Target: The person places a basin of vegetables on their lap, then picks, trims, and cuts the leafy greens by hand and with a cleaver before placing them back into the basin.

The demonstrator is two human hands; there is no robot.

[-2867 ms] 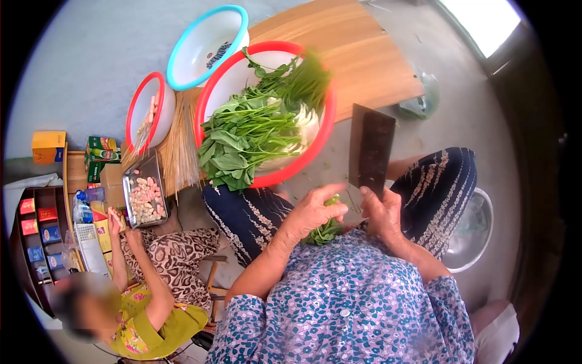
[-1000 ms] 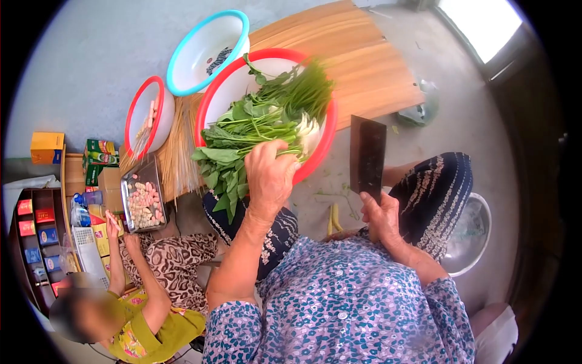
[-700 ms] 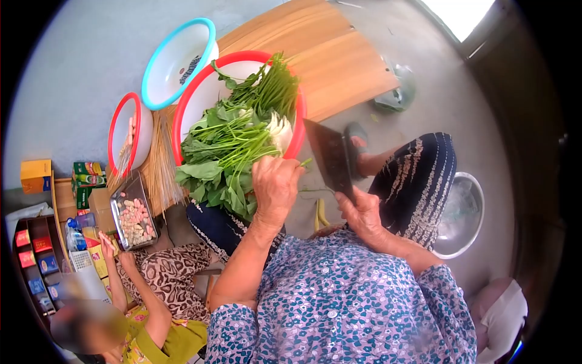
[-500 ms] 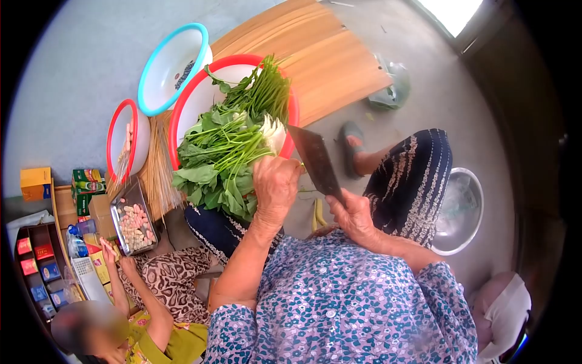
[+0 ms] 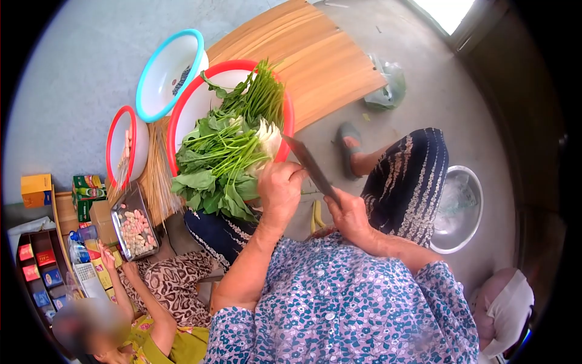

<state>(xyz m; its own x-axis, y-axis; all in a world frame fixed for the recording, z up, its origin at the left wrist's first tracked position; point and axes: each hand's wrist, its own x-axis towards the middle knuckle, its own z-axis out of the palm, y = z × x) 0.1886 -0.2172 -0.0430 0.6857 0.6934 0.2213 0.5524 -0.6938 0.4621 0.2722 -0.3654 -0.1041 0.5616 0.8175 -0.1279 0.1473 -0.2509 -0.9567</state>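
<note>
My right hand [image 5: 353, 217] grips the handle of a cleaver [image 5: 310, 165], whose dark wide blade tilts up and to the left. Close beside the blade, my left hand [image 5: 280, 189] is closed with curled fingers; what they hold, if anything, is hidden. Just beyond it, a red-rimmed basin [image 5: 290, 109] bears a heap of leafy greens [image 5: 221, 151] with long green stems. Pale cut stem ends [image 5: 268, 138] point toward the blade. Some leaves hang over the basin's near rim above my lap.
A wooden board [image 5: 315, 54] lies behind the basin. A blue-rimmed basin [image 5: 163, 76], a smaller red-rimmed basin [image 5: 140, 148] with skewers, and a tray of skewer pieces [image 5: 136, 227] are at left. Another person's hand [image 5: 108, 258] is nearby. A metal bowl [image 5: 458, 209] stands right.
The cleaver's blade has turned more edge-on and moved slightly down and left. My left hand has shifted a little downward and right, away from the stems.
</note>
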